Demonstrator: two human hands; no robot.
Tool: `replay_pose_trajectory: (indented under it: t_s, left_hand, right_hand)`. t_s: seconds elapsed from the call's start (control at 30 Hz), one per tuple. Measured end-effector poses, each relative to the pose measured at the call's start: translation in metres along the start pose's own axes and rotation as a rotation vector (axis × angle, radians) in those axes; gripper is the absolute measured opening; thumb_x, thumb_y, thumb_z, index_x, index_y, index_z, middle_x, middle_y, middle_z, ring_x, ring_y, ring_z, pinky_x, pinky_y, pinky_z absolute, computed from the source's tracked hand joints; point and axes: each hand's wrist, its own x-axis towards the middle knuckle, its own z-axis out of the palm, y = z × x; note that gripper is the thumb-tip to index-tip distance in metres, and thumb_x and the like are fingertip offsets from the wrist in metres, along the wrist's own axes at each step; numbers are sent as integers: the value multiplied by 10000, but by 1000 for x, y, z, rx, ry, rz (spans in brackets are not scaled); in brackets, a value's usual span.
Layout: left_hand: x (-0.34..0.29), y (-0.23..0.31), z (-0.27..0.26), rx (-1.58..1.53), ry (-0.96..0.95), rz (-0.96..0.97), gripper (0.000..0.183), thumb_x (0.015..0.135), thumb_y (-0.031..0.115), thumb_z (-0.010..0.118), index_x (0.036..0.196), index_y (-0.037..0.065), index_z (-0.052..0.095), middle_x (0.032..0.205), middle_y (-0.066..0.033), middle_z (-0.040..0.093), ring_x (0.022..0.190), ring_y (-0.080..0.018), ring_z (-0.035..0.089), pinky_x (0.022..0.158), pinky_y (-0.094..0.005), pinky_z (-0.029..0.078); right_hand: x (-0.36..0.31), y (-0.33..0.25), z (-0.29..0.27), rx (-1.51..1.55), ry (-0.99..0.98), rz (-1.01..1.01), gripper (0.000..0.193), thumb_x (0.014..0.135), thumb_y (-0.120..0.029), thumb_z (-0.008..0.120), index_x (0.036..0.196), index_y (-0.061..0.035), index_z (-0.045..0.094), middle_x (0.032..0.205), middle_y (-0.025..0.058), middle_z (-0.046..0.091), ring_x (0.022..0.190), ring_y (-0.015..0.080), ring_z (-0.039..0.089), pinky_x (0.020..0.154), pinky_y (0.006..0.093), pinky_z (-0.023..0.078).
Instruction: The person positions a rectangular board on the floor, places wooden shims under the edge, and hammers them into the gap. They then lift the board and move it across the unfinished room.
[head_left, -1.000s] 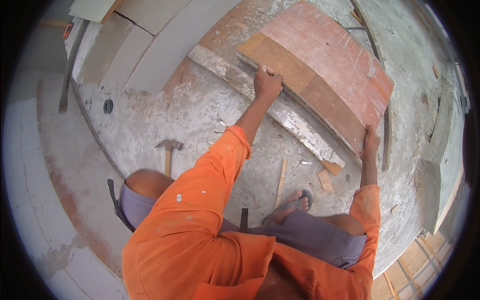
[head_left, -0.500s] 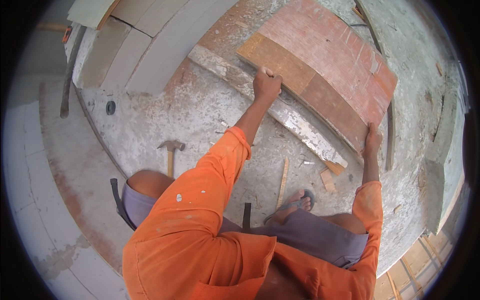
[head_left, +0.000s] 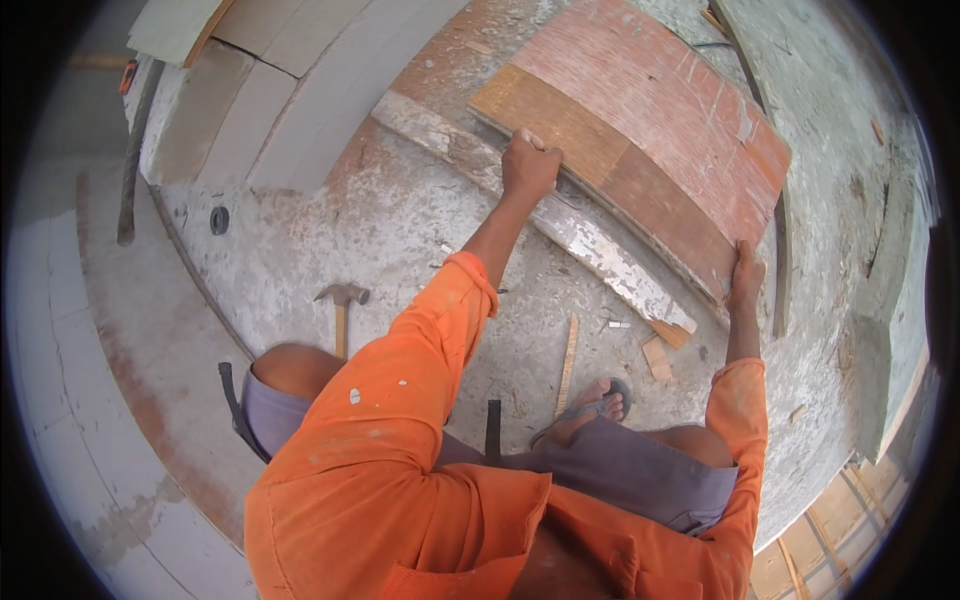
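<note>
Nearest, a wooden-handled claw hammer [head_left: 342, 305] and a thin wooden strip [head_left: 567, 365] lie on the rough grey concrete floor [head_left: 400, 215]. Ahead, the flat reddish-brown plywood panel [head_left: 650, 150] runs left-far to right-near. Left hand [head_left: 528, 165] is closed over its near long edge; right hand [head_left: 746, 275] clamps the nearer right corner. A whitewashed plank [head_left: 560, 225] lies alongside.

A reddish-brown plywood board [head_left: 650, 150], worn and pale-streaked, is lying tilted across a whitewashed plank [head_left: 560, 225] on the dusty concrete floor [head_left: 380, 230].
</note>
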Motion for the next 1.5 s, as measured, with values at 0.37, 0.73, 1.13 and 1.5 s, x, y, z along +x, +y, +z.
replay_pose_trajectory:
  t_s: [0.37,0.73,1.13,1.5]
  left_hand:
    - [14,-22,6,91,51,74,215,665,143,638,769,13,501,758,-192,605,739,-333,606,698,-390,473]
    - [18,-29,6,86,46,68,228,648,148,646,772,6,517,743,-186,606,715,-319,606,691,-388,475]
    - [11,-3,-6,154,-78,-26,209,673,149,642,770,9,520,720,-161,626,578,-267,625,596,-343,506]
    - [24,1,-10,189,-181,-43,197,682,111,652,738,6,494,605,-123,603,429,-196,567,430,-317,466]
  right_hand:
    - [-9,-14,3,-13,39,41,459,785,-307,622,979,107,576,827,91,577,677,171,566,588,310,465]
    - [-9,-13,0,-60,24,47,325,832,-279,576,880,40,614,816,66,589,742,157,527,690,323,414]
    - [-19,-20,8,-67,50,14,345,825,-284,579,890,52,622,809,70,594,729,147,531,662,320,414]
    - [-8,-17,0,-237,-48,83,530,814,-398,572,1031,85,582,917,105,588,809,177,534,730,317,419]
